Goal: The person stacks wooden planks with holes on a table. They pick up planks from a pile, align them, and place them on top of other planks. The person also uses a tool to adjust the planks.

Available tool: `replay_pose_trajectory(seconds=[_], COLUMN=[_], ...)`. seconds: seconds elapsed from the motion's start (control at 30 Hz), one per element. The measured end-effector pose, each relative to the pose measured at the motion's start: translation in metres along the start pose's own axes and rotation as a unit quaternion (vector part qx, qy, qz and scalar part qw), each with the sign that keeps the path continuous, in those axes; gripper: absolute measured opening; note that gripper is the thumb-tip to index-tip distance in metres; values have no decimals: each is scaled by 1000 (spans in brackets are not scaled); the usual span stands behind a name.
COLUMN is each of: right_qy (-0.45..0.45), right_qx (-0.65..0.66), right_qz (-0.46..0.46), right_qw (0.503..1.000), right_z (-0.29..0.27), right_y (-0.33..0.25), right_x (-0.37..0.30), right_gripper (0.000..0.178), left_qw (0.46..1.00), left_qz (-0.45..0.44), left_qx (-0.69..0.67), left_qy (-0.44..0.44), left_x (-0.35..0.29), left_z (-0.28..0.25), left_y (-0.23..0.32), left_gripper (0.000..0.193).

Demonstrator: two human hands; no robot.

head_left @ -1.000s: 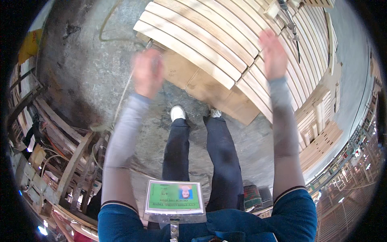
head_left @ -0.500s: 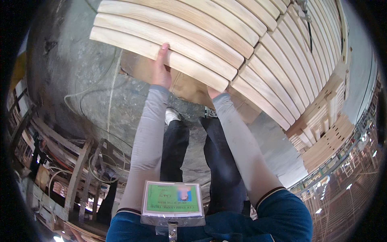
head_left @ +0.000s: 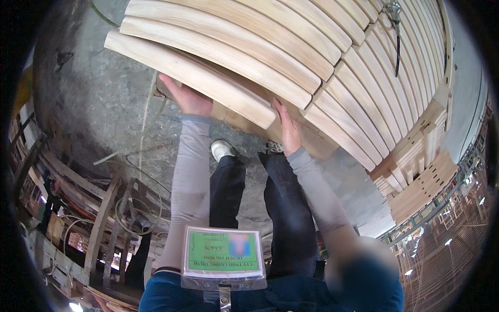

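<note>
A pale wooden slat (head_left: 192, 77), long with a slight curve, is tilted out from the near edge of a row of similar slats (head_left: 218, 49). A dark wedge-shaped gap separates it from the row along its right part. Under its near edge, left of the middle, my left hand (head_left: 193, 100) is closed on it; the thumb points left and the other fingers are hidden beneath. Around the slat's right end my right hand (head_left: 289, 129) grips, with fingers pointing up beside the end and part of the grip hidden.
More slats (head_left: 358, 109) lie side by side to the right. A metal fitting with a black cord (head_left: 396, 21) rests on them. Brown cardboard (head_left: 241, 120) shows beneath. Short wooden pieces (head_left: 410, 171) are stacked far right. At left stand a wooden frame (head_left: 101, 223) and a looped hose (head_left: 122, 213).
The nearest slat has come away from the row toward me and turned. My left hand slid left and went underneath; my right hand now shows at the slat's right end.
</note>
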State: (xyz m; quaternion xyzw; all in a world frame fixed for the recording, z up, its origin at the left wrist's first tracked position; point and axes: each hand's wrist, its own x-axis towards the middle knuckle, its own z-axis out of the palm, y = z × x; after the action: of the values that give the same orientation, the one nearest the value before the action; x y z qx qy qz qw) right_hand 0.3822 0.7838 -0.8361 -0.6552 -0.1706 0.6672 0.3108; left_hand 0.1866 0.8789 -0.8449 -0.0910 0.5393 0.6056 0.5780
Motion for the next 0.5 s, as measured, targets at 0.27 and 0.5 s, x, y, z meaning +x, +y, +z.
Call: replay_pose_trajectory(seconds=[0.27,0.5], right_qy=[-280,-157], right_qx=[-406,-273], right_qz=[-118,-98], right_qw=[862,944], right_z=[57,106], right_y=[-74,-51], right_x=[62,104], right_gripper=[88,77], left_qw=[998,998], left_qz=[-59,-69], left_qx=[28,15], left_qy=[16,0], left_x=[27,30], left_z=[-23,-35], left_y=[-54,-47], left_gripper=[69,69])
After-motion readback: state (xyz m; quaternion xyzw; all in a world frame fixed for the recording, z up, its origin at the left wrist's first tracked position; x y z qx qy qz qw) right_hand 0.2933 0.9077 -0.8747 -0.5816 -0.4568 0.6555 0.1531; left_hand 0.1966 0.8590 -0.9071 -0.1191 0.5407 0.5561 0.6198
